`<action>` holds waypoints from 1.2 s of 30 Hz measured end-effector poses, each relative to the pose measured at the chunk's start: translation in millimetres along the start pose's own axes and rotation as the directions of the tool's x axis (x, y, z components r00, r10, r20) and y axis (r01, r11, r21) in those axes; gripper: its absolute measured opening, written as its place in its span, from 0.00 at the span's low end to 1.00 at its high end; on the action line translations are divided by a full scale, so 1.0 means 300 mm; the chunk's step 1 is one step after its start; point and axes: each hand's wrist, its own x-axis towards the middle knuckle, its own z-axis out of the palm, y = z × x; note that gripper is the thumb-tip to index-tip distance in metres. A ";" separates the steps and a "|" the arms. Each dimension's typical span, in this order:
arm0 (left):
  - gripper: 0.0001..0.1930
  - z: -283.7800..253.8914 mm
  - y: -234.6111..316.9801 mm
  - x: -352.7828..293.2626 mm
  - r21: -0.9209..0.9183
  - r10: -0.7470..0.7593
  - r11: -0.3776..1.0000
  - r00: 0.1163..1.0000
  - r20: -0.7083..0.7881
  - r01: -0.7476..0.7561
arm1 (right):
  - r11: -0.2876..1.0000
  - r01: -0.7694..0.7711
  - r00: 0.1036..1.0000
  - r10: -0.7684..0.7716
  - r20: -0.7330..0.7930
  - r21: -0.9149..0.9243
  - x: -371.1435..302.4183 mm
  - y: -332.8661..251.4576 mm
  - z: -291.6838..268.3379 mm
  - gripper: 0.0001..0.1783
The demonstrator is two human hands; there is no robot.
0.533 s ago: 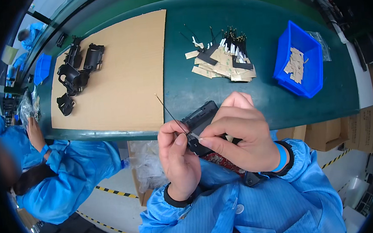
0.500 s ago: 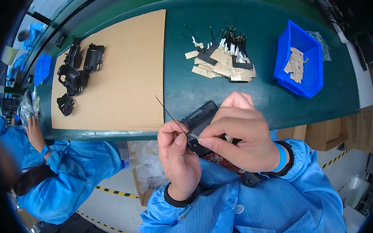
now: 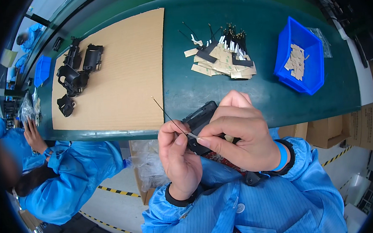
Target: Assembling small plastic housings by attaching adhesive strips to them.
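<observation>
Near the middle of the frame, the thin black cable (image 3: pixel 163 110) slants to upper left, crossing the left hand (image 3: pixel 178 162), which grips the black plastic housing (image 3: pixel 200 118). The right hand (image 3: pixel 244 134), fingertips closed, pinches its pale sleeve.

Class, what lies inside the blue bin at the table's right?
Inside the blue bin lies a pile of small tan paper pieces; whatever sits beneath the pile is covered.

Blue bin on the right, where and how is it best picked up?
Probably by the near wall of the blue bin, coming from your side with your right hand once free: thumb inside, fingers outside. That wall faces you, and the tan pieces leave its rim bare.
</observation>
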 end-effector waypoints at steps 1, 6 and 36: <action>0.06 0.002 0.000 0.000 0.001 -0.002 1.000 1.000 0.000 0.002 | 1.000 0.003 1.000 -0.003 -0.005 0.000 0.000 0.001 0.001 0.03; 0.06 0.004 0.003 0.001 -0.049 -0.037 0.998 0.999 -0.011 0.037 | 1.000 0.002 1.000 -0.002 -0.006 0.000 0.002 0.002 0.002 0.03; 0.07 -0.004 0.013 0.000 -0.193 -0.115 0.974 0.993 0.028 0.118 | 1.000 0.005 1.000 -0.005 -0.010 -0.008 0.002 0.004 0.010 0.04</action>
